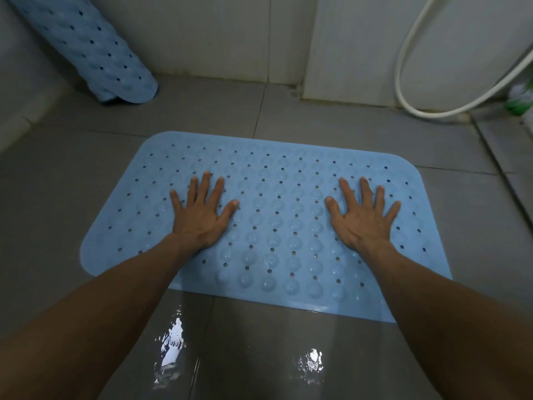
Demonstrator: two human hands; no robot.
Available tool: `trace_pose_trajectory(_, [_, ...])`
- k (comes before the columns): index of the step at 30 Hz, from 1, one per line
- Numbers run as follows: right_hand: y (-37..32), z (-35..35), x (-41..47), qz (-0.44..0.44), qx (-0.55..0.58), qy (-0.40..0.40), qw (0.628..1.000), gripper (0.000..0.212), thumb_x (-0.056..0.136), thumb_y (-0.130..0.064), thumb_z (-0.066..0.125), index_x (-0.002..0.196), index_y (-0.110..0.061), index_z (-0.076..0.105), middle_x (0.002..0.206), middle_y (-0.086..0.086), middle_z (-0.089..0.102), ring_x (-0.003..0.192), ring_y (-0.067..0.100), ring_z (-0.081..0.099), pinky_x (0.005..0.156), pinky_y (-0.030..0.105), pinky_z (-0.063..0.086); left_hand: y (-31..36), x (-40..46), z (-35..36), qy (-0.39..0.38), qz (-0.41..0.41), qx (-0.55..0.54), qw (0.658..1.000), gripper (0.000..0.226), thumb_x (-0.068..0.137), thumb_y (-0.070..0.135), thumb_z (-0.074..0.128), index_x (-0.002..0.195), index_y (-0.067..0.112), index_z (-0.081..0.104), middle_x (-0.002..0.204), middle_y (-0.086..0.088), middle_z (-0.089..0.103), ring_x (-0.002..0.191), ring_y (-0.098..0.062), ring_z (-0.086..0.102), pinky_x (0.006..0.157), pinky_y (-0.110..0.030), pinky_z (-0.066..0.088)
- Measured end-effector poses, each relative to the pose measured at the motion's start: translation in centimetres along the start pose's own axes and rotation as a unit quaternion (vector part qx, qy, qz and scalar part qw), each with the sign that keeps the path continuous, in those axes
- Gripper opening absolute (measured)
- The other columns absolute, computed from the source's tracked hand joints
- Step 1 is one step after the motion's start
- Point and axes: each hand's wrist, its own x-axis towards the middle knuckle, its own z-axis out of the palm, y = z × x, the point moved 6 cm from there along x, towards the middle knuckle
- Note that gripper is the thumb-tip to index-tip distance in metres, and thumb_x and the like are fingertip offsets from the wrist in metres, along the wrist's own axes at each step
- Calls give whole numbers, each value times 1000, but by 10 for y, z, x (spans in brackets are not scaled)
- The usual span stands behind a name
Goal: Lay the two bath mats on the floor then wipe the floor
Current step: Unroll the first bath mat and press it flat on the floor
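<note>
Head view: both forearms run off the bottom edge, and a green object (520, 101) at the right edge is too cropped to identify. A light blue bath mat (274, 180) lies flat on the wet grey tiled floor (57, 183). The left hand (202, 215) and right hand (362, 217) press on it palm-down, fingers spread — gripping nothing. A second mat (95, 44), rolled, leans in the far left corner — its top cut off. A white hose (403, 82) hangs at right.

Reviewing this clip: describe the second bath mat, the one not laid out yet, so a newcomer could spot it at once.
Look to the far left corner, where the tiled wall meets the floor. The rolled mat leans there on end. Unlike the flat mat under both hands, it is a curled blue tube.
</note>
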Motion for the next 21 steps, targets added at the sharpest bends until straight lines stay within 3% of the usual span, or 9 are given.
trace_pose_trajectory(21, [0,-2,8,-7,0,-10,1000,73,90,-78,1,155,-47,-8,168,-3,-13,154,32,-15,117,67,-10,5,1,-4,3,12,-5,1000,71,91,72,7,153,39,-8,161,10,-18,149,-15,-17,117,-56,-14])
